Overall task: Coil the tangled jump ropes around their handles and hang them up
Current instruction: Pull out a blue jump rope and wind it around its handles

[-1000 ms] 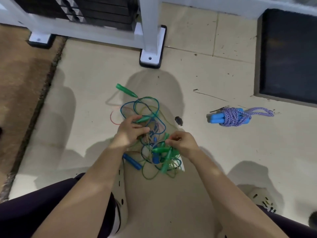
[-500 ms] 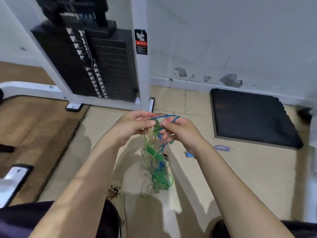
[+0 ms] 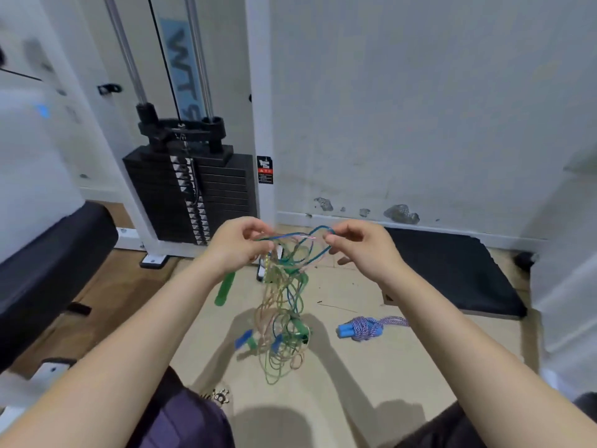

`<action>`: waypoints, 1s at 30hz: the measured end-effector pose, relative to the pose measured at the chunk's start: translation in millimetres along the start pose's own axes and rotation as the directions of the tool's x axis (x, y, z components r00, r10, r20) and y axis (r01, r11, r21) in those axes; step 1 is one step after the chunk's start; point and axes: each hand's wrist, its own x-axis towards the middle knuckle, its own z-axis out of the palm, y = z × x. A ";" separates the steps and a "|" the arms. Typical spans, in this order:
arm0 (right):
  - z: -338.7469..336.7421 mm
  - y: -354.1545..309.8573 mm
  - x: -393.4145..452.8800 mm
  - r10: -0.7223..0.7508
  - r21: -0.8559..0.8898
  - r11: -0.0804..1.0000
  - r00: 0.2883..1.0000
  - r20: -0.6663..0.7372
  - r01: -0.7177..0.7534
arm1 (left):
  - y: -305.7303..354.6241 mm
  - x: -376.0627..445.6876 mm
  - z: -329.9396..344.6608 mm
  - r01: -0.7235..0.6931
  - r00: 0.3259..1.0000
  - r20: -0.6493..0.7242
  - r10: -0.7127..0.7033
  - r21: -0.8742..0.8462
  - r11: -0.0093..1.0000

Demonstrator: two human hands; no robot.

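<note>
The tangle of thin ropes is held up in the air above the floor, in front of the wall. A few strands are pinched by the left hand and by the right hand, with a short bit of rope stretched between them. To do this well, one rope should be picked out and slid free slowly; hard pulls would likely make the knots tighter. The ropes are thin, smooth and bendy, in green, blue and pale pink. A green handle is seen hanging under the left hand; it looks hard and round. A thick, twisted purple rope, already wound, is lying on the floor
</note>
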 end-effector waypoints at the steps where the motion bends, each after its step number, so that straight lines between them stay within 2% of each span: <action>1: -5.2 1.2 -0.3 0.000 0.028 1.000 0.999 -0.034 0.001 | -3.7 0.0 1.8 -0.004 0.999 -0.047 0.006 0.053 0.999; 3: -15.9 4.7 -0.8 0.000 0.049 0.999 0.999 -0.049 0.002 | -11.9 -1.0 1.3 0.028 0.996 -0.092 -0.018 0.101 0.995; 4: -20.8 7.8 -0.8 0.005 0.048 0.999 1.000 -0.029 -0.004 | -17.0 0.8 -0.6 0.046 0.997 -0.061 -0.037 0.141 0.989; 6: -24.4 16.0 -1.6 0.024 0.067 0.997 0.999 0.042 -0.026 | -19.9 3.5 -1.1 0.013 0.990 0.125 -0.066 0.381 0.924; 8: -19.1 24.8 -3.5 0.033 0.111 0.993 0.992 0.122 -0.047 | -16.9 4.0 5.9 -0.100 0.959 0.274 -0.073 0.568 0.817; 9: -14.3 27.9 -4.9 0.029 0.125 0.991 0.986 0.162 -0.050 | -12.4 1.7 13.6 -0.138 0.951 0.306 -0.046 0.553 0.822; 10: -8.8 29.5 -6.4 0.020 0.126 0.991 0.979 0.204 -0.047 | -6.9 -2.6 22.2 -0.157 0.941 0.339 -0.011 0.466 0.871; 12: 0.6 30.0 -9.6 -0.007 0.127 0.992 0.960 0.281 -0.030 | -1.1 -11.6 42.7 -0.130 0.883 0.466 0.052 0.138 0.982; 14: 4.9 27.3 -12.1 -0.041 0.145 0.989 0.951 0.307 -0.004 | -0.9 -19.0 64.7 -0.078 0.812 0.573 0.114 -0.086 0.993; 17: -0.6 23.9 -11.9 -0.080 0.147 0.988 0.965 0.251 0.043 | -0.4 -19.9 79.8 0.009 0.782 0.615 0.105 -0.180 0.984; 22: -14.1 32.4 -4.9 0.016 0.193 0.980 0.990 0.140 -0.043 | -8.5 -9.1 69.4 0.050 0.680 0.732 -0.039 0.007 0.999; 26: -20.3 38.6 -0.7 0.132 0.092 0.987 0.991 0.035 -0.135 | -10.0 -2.8 57.7 0.095 0.609 0.788 -0.093 0.044 0.994; 28: -30.7 38.8 1.8 0.167 -0.004 0.986 0.985 -0.040 -0.167 | -12.7 2.6 50.6 0.043 0.593 0.782 -0.192 0.208 0.977; 30: -43.7 43.5 4.6 0.132 -0.169 0.973 0.981 -0.144 -0.156 | -18.1 7.7 39.5 -0.065 0.603 0.718 -0.347 0.478 0.876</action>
